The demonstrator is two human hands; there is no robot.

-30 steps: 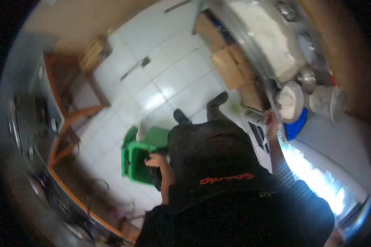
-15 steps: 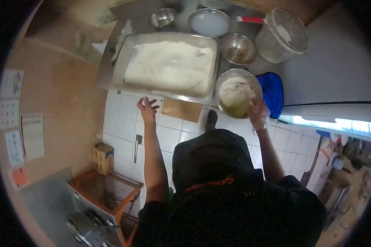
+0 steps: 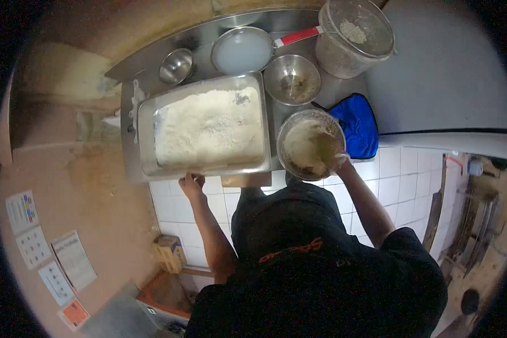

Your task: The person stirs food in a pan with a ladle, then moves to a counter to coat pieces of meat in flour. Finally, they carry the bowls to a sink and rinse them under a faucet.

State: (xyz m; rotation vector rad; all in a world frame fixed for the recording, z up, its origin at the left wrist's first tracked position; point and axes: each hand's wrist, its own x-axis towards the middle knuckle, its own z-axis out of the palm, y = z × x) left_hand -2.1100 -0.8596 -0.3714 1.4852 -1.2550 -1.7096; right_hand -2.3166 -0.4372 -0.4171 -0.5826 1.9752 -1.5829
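Observation:
My right hand [image 3: 339,161], in a clear plastic glove, grips the near right rim of a metal bowl [image 3: 283,127]. Pale flour and a darker patch show in the bowl; my fingers there are partly blurred. At the front edge of a large rectangular metal tray [image 3: 146,138], my left hand [image 3: 192,183] is bare, its fingers curled against the rim. A broad layer of white flour [image 3: 208,129] covers much of the tray's bottom, with its surface uneven.
Behind stand a small metal bowl [image 3: 176,66], a bowl of whitish liquid [image 3: 242,50] and another metal bowl [image 3: 292,80]. A red-handled sieve [image 3: 298,37] lies over a bucket [image 3: 335,59]. Blue cloth [image 3: 355,127] lies right of the flour bowl.
The view has shifted, with the tray and bowls sitting further left. My left hand has come to the tray's front rim and its fingers have curled. The flour in the bowl looks rearranged.

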